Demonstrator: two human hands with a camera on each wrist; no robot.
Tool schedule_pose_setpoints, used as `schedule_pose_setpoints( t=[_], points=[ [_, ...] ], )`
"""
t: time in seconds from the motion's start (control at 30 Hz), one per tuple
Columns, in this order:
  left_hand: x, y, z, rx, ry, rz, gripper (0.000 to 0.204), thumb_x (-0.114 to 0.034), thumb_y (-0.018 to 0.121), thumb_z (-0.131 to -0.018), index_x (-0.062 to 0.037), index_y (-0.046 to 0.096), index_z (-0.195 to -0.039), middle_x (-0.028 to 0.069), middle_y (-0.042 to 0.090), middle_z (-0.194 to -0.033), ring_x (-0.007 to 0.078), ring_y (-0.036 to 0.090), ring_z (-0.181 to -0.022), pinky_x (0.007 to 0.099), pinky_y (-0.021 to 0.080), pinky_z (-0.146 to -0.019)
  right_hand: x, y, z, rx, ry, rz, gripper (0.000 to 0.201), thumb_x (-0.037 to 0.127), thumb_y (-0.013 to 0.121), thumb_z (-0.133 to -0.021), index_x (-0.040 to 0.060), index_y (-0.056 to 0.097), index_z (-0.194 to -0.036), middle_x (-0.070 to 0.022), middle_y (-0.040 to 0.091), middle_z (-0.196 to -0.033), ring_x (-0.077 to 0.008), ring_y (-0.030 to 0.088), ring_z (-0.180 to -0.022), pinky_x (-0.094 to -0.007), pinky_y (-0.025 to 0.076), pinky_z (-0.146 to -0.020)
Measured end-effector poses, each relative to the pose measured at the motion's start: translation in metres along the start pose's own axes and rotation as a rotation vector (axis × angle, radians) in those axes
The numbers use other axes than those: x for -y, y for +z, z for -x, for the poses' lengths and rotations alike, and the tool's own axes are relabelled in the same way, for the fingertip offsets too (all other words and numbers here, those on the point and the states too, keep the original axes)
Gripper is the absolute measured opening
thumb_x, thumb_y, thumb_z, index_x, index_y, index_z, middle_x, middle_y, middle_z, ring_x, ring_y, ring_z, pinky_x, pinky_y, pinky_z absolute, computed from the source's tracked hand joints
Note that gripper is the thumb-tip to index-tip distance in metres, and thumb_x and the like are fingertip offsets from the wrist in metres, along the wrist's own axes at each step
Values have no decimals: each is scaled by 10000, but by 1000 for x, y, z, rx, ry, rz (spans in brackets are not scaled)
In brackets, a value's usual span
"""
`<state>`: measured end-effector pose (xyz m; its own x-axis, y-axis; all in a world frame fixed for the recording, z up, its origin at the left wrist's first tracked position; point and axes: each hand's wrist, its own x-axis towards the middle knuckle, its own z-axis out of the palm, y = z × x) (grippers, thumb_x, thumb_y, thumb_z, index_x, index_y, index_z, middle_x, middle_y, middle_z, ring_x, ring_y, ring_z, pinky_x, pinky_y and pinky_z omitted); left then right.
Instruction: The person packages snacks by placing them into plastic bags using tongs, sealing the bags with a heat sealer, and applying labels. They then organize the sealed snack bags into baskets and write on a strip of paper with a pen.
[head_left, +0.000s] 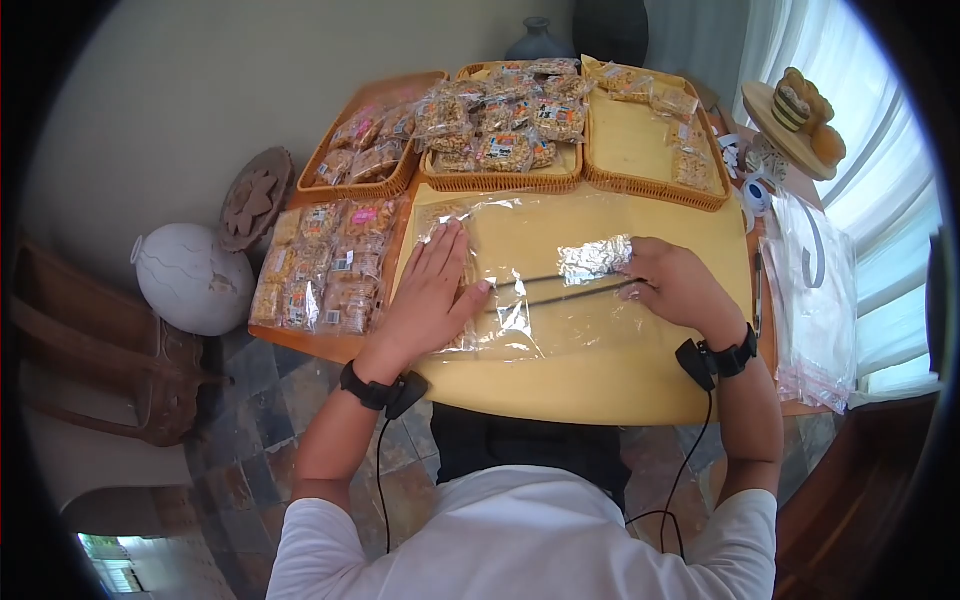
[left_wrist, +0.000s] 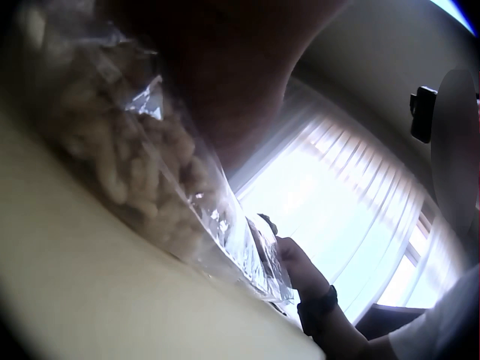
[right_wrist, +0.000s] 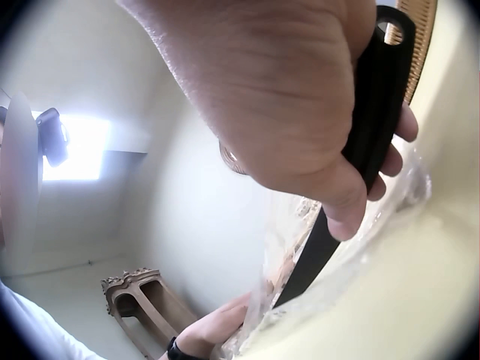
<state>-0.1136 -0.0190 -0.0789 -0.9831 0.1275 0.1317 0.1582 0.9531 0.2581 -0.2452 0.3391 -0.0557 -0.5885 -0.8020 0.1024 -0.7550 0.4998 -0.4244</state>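
Note:
My left hand [head_left: 430, 290] lies with straight fingers on the left end of a large clear plastic bag [head_left: 540, 335]. Under and beside this hand, the bag contains lumpy snack pieces [left_wrist: 127, 150] in crinkled wrapping. At the bag's right end, my right hand [head_left: 675, 280] grips a long black tool with a holed handle [right_wrist: 375, 90]. Its straight dark part [right_wrist: 311, 259] reaches toward the left hand and shows as two dark lines across the bag in the head view. Bright glare on the plastic hides part of it.
Behind stand a left wicker basket [head_left: 305, 180], a full middle basket [head_left: 500, 183] and a right basket [head_left: 650, 192] with several snack packets. More packed snacks [head_left: 325, 265] lie at left. Flat clear bags [head_left: 815, 300] and a pen [head_left: 758, 290] lie at right.

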Motion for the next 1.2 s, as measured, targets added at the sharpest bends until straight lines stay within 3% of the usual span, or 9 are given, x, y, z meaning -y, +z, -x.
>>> schedule_pose_setpoints(
  t=[0.47,0.57,0.63,0.67,0.77,0.87,1.0,1.1,1.2],
  points=[
    [13,4,-7,-81,23,67,757,-472,521,-1107,27,353,-1651,228,326,-1736,384,256,-1633,489,197,-1328,4,-20,20,-75,24,34,313,221,756,-945,26,715,-1186,-199,730,-1107,-410,698,-1028,-485,552,-909],
    [18,1,-7,-113,56,117,717,-489,536,-1096,28,452,-1586,229,382,-1702,395,317,-1599,495,249,-1308,-6,-56,52,-15,177,-1,302,183,741,-942,7,697,-1185,-225,739,-1030,-441,696,-1009,-476,546,-883],
    [25,-3,-10,-139,79,149,704,-504,546,-1087,44,522,-1529,240,425,-1671,405,366,-1572,500,283,-1293,-5,-91,73,152,485,-1,300,159,733,-937,-11,680,-1178,-241,733,-1013,-453,692,-974,-467,536,-873],
    [32,-7,-15,-123,79,145,655,-485,566,-1085,19,566,-1504,224,509,-1603,401,460,-1497,495,357,-1238,-25,-101,87,157,492,10,260,162,712,-971,-15,683,-1160,-179,734,-930,-339,713,-857,-420,549,-782],
    [41,-26,-34,-110,53,233,577,-451,611,-1075,-5,639,-1440,209,639,-1463,396,610,-1341,475,474,-1129,-35,-133,94,81,708,-333,249,226,646,-1072,14,679,-1198,-6,625,-810,-83,596,-649,-261,493,-567],
    [39,-40,-49,-99,-19,393,533,-420,659,-1058,-3,675,-1391,206,699,-1358,382,685,-1217,441,532,-1046,-14,-115,67,-244,645,-846,346,300,618,-1100,-5,654,-1259,-13,620,-819,-90,571,-607,-245,489,-531],
    [50,-29,-61,-94,-115,601,510,-387,707,-1033,-26,682,-1392,170,720,-1302,339,725,-1115,410,557,-993,18,-69,16,-54,564,-1355,459,294,521,-1138,-85,591,-1389,-77,661,-849,-143,564,-479,-260,449,-427],
    [64,-9,-61,-176,-34,712,529,-450,694,-1019,-75,683,-1393,127,722,-1158,300,700,-1083,422,551,-947,32,-48,-24,33,624,-1344,463,315,507,-1151,-73,584,-1391,-55,647,-848,-130,578,-526,-256,462,-451],
    [63,-11,-54,-215,20,575,521,-384,751,-1005,-49,688,-1399,135,705,-1330,308,684,-1218,408,535,-1034,17,-28,-48,-10,638,-1369,445,330,503,-1155,-55,600,-1355,-43,642,-850,-121,581,-559,-249,473,-471]
  ],
)
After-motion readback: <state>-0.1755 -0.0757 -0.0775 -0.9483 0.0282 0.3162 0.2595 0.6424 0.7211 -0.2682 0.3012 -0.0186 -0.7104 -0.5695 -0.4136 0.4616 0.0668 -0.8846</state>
